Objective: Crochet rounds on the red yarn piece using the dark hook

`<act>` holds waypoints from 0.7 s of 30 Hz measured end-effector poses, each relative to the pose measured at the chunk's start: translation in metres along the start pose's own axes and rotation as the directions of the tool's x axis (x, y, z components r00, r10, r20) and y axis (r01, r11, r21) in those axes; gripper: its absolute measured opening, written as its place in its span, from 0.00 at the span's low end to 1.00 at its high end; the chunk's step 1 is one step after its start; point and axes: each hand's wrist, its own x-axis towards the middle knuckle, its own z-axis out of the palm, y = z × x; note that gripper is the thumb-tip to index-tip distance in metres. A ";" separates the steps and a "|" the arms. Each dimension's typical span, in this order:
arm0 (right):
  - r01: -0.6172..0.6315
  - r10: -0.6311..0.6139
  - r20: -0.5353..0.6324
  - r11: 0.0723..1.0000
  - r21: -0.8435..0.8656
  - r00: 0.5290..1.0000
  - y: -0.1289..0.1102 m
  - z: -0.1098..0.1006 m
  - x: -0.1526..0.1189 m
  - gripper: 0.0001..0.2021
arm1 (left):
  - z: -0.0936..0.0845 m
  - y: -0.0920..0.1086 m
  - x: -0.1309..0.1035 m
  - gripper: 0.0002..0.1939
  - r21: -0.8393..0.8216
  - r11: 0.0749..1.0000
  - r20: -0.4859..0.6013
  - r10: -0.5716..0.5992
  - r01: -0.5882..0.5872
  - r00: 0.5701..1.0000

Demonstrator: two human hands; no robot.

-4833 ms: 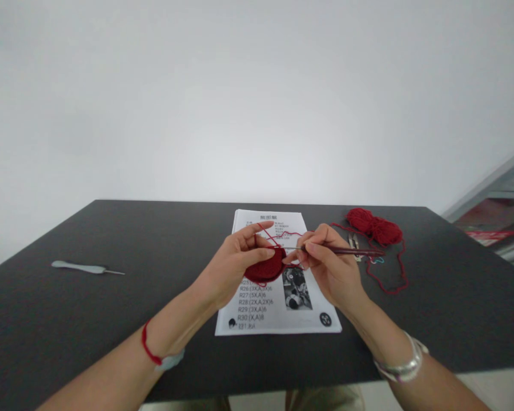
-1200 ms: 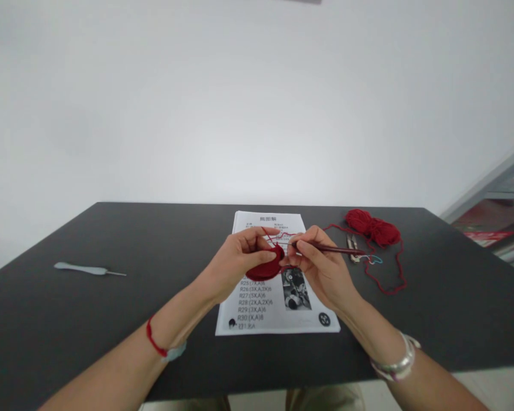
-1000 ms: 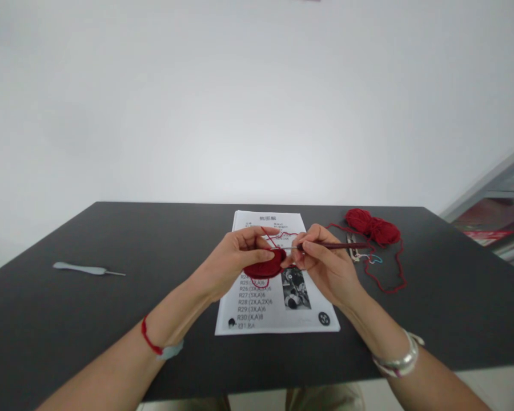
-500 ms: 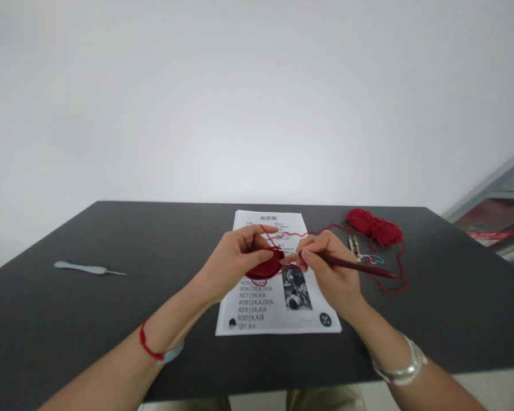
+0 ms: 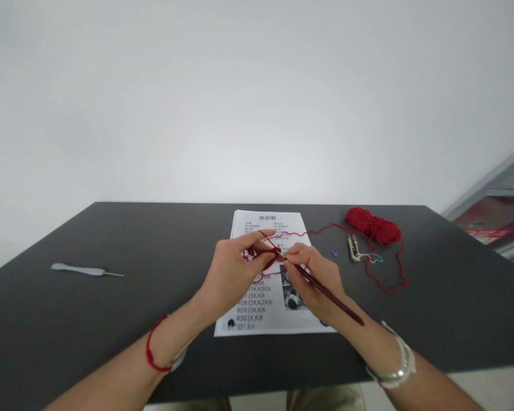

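Note:
My left hand pinches a small dark red crochet piece, with a strand of red yarn passing over its raised index finger. In my right hand is a crochet hook with a dark brown handle, held like a pencil and slanting down toward my wrist. The hook's metal tip meets the upper edge of the red piece, between the fingertips of both hands. My fingers partly cover the piece. Both hands are above a printed pattern sheet lying on the table.
On the right lies a red yarn skein, its strand running left to my hands. Near it are small thread snips, a light blue stitch marker and a small purple ring. A grey-handled hook rests on the dark table at left.
My right hand has turned, so the hook's handle now slants down toward me instead of lying nearly level. The red piece has tilted in my left hand. The purple ring has come into view.

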 end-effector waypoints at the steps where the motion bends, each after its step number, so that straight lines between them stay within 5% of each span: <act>1: 0.052 -0.052 0.017 0.998 -0.020 0.999 0.002 0.000 0.001 0.08 | 0.000 0.000 0.000 0.16 -0.047 0.998 0.024 -0.031 0.032 0.999; 6: 0.346 -0.316 0.177 0.921 -0.181 0.932 0.010 -0.001 0.003 0.09 | -0.002 -0.006 0.003 0.23 -0.434 0.821 0.304 -0.254 0.371 0.918; 9: 0.460 -0.404 0.223 0.812 -0.358 0.887 0.009 0.000 0.002 0.08 | 0.000 -0.008 0.004 0.22 -0.518 0.697 0.371 -0.338 0.495 0.865; 13: 0.368 -0.311 0.197 0.817 -0.445 0.930 0.006 0.005 -0.001 0.08 | 0.008 -0.008 0.002 0.22 -0.542 0.754 0.210 -0.306 0.371 0.928; 17: 0.193 -0.185 0.060 0.962 -0.194 0.981 0.004 0.004 -0.002 0.08 | 0.007 -0.007 0.003 0.25 -0.421 0.884 0.097 -0.181 0.205 0.979; 21: -0.018 0.022 -0.053 0.997 0.073 0.998 0.002 0.000 -0.001 0.07 | 0.001 -0.007 0.005 0.17 -0.327 0.941 0.083 -0.062 0.086 0.995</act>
